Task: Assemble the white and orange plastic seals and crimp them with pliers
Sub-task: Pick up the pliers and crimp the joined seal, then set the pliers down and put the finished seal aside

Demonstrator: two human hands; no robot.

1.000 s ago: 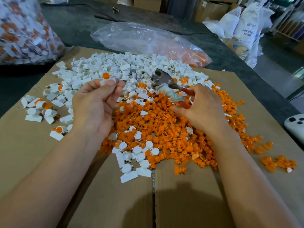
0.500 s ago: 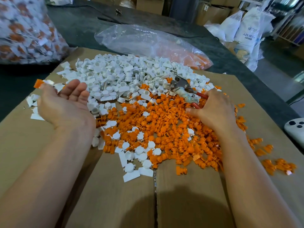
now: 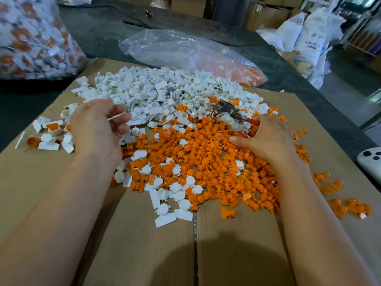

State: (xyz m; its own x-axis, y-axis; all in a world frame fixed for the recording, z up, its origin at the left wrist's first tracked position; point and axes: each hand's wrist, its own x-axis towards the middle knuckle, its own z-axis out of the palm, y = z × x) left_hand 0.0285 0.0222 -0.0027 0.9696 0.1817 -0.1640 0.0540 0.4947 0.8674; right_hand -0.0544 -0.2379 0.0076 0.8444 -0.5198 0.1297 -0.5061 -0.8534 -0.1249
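Now the left hand (image 3: pixel 99 129), back from the finished seals (image 3: pixel 52 129), pinches a fresh white seal body (image 3: pixel 116 116) by the white pile (image 3: pixel 165 87), restarting assembly; the right hand (image 3: pixel 268 139) grips the pliers (image 3: pixel 225 109).

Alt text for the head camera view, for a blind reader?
A person's right hand grips red-handled pliers while the left hand pinches a thin white piece, over heaps of white parts and orange parts on cardboard.

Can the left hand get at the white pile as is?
Probably yes. The left hand hovers at the left edge of the white pile, nothing between them. It seems to pinch a thin white piece; the right hand grips the pliers.
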